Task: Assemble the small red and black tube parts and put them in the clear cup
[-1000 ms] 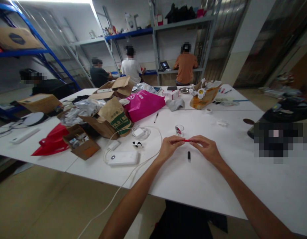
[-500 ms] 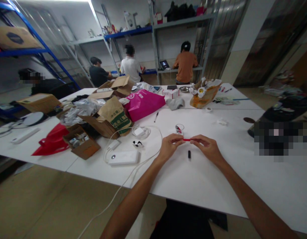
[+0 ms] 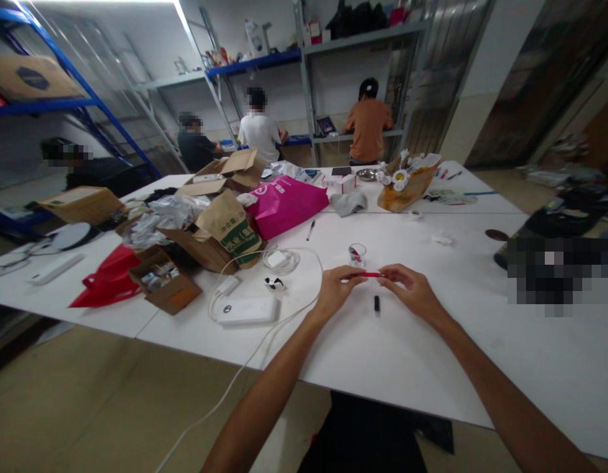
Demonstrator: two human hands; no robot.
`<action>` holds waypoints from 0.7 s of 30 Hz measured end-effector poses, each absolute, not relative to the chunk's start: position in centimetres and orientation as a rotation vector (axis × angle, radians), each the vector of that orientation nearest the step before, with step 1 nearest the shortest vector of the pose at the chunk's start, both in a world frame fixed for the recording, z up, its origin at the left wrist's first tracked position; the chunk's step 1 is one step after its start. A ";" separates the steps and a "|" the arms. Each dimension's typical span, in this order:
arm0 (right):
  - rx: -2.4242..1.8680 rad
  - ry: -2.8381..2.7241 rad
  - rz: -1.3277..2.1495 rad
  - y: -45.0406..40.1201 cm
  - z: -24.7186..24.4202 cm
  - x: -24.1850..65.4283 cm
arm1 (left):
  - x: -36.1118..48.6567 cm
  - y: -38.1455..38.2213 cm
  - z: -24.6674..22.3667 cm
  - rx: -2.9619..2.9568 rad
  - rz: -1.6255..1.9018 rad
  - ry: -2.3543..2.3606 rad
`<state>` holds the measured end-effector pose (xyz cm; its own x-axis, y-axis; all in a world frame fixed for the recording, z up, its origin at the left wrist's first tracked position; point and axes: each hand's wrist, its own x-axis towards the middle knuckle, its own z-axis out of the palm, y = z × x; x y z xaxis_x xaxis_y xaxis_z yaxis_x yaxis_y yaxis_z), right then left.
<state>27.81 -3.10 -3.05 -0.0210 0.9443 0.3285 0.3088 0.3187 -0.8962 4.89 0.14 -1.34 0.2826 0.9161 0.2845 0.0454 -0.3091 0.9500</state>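
Over the white table, a thin red stick-like object point(image 3: 371, 274) lies level between my two hands; its exact kind is too small to tell. My left hand point(image 3: 339, 288) pinches its left end between thumb and fingers. At its right end, the fingertips of my right hand point(image 3: 411, 289) are closed on it too. Just below the hands a short black cylinder point(image 3: 377, 303) lies on the table, touched by neither hand. Behind the hands is a small clear cup point(image 3: 357, 253) with red and dark bits inside.
Left of my hands lie a white power bank point(image 3: 249, 311), a coiled white cable point(image 3: 287, 261) and a black-and-white item point(image 3: 274, 283). Farther off are a pen point(image 3: 310, 230), a magenta bag point(image 3: 289, 205), cardboard boxes point(image 3: 169, 295) and a grey cloth point(image 3: 349, 204). Several people sit beyond.
My hands have drawn slightly apart, and more of the red object shows between them. The whole view has shifted a little; the things on the table lie as before.
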 end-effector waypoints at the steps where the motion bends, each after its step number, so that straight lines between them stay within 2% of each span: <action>1: -1.182 -1.559 0.748 -3.2 -2.9 27.8 | 4.9 0.1 -1.3 1.601 1.165 0.905; 21: -1.245 -1.666 0.630 -3.4 -2.4 28.1 | 5.0 -0.2 -1.1 1.682 1.147 0.895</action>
<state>28.11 -3.44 -2.37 -0.0524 0.9270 0.3715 0.4488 0.3541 -0.8205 5.03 -0.16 -1.06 0.3120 0.8989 0.3076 0.0799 -0.3474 0.9343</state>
